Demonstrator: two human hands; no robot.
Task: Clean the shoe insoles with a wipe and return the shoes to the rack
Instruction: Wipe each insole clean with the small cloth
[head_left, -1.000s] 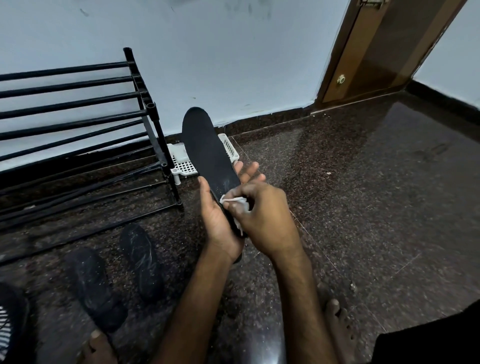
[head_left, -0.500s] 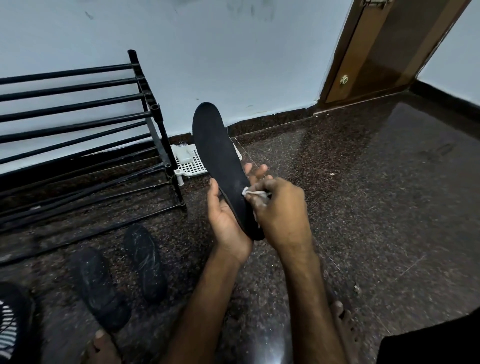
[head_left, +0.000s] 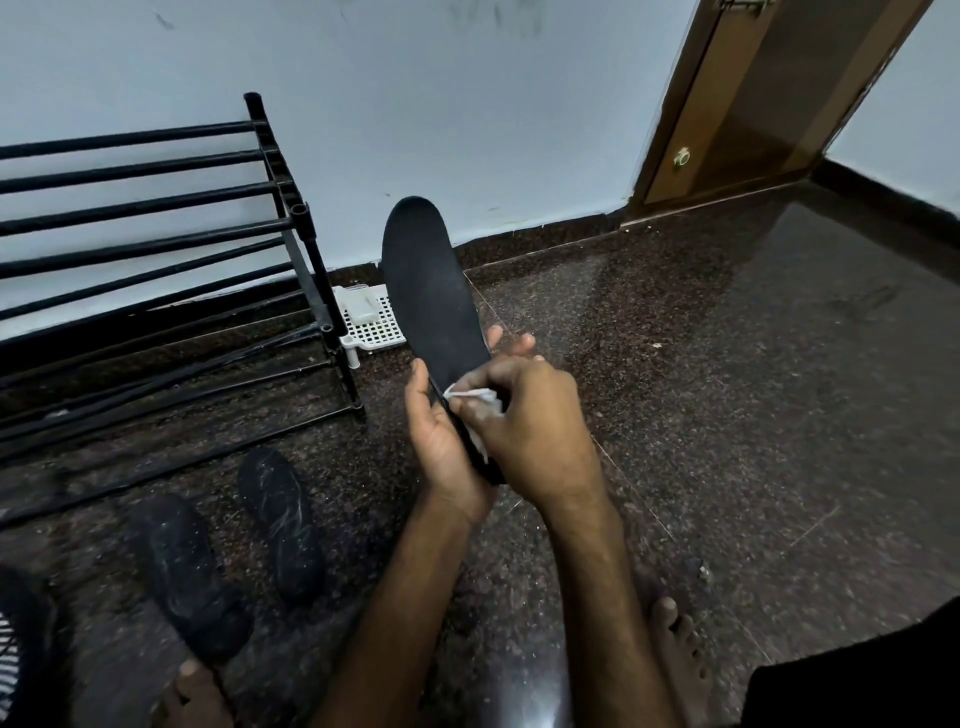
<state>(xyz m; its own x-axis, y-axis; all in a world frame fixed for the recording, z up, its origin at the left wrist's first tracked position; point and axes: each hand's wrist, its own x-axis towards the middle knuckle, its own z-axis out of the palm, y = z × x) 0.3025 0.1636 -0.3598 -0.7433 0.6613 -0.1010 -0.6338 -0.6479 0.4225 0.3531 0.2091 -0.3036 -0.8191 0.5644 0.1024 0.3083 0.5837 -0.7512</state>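
Centre of frame: we see a black insole (head_left: 426, 291) held off the floor, toe end tilted up toward the top of the picture and heel end down between the two hands.

Left grip (head_left: 447, 441), a bare hand: clenched round the heel half of the insole, thumb along its left edge, fingertips showing past its right edge.

Right grip (head_left: 530, 426), also bare: fingers curled and pinching a white wipe (head_left: 475, 397). The wipe is pressed against the insole's dark face just above the left thumb, and a fold of it hangs below the knuckles.

Left of frame: black tube shoe rack (head_left: 156, 244) against the pale wall (head_left: 467, 104). We see only bars, no shoes on the part in view.

Lower left, on the speckled dark floor (head_left: 727, 364): two dark foot-shaped flats, one (head_left: 280, 519) nearer the arms, the other (head_left: 187, 571) farther left, lying side by side and apart. We cannot tell whether they are insoles or soles.

Behind the held insole, beside the rack's end post: a white lattice basket (head_left: 371, 322) on short feet.

Upper right: a brown door (head_left: 753, 93).

Bottom edge: bare toes at lower left (head_left: 192, 691) and a bare foot (head_left: 680, 654) right of the right forearm. A striped dark object (head_left: 21, 649) is cut off at the far lower left.
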